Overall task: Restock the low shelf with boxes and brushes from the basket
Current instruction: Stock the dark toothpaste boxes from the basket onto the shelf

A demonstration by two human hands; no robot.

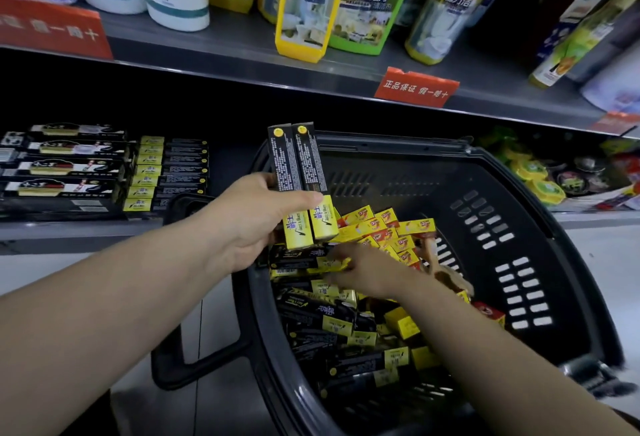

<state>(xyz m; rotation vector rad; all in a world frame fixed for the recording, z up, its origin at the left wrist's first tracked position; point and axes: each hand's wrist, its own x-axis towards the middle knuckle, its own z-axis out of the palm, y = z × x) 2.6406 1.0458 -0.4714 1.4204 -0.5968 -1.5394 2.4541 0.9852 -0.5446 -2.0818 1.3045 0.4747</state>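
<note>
Nearest in the black plastic basket (519,227) lies a heap of long black-and-yellow boxes (322,314), piled at all angles across its near and left part. The right hand (370,269) reaches down into the middle of the basket, its fingers on one of these boxes. The hand is blurred, so I cannot tell whether its grip has closed on the box or only touches it. Just beyond that hand, toward the basket's right wall, sits a cluster of small yellow-and-red boxes (381,224), with a tan brush-like thing (446,272) beside them, too blurred to make out.

Over the basket's left rim, the left hand (256,220) has its grip curled round two long boxes (301,175) held side by side and upright, yellow ends down, thumb across their fronts.

Left of the basket and further back, the low shelf (69,231) carries a neat stack of matching boxes (166,172) and, further left, bigger black packs (69,165). Right of the basket, yellow-green round tins (533,175) sit on the same shelf.

Above and behind the basket, an upper shelf (207,44) holds cleaner bottles (311,9) and a red tag (415,87).
</note>
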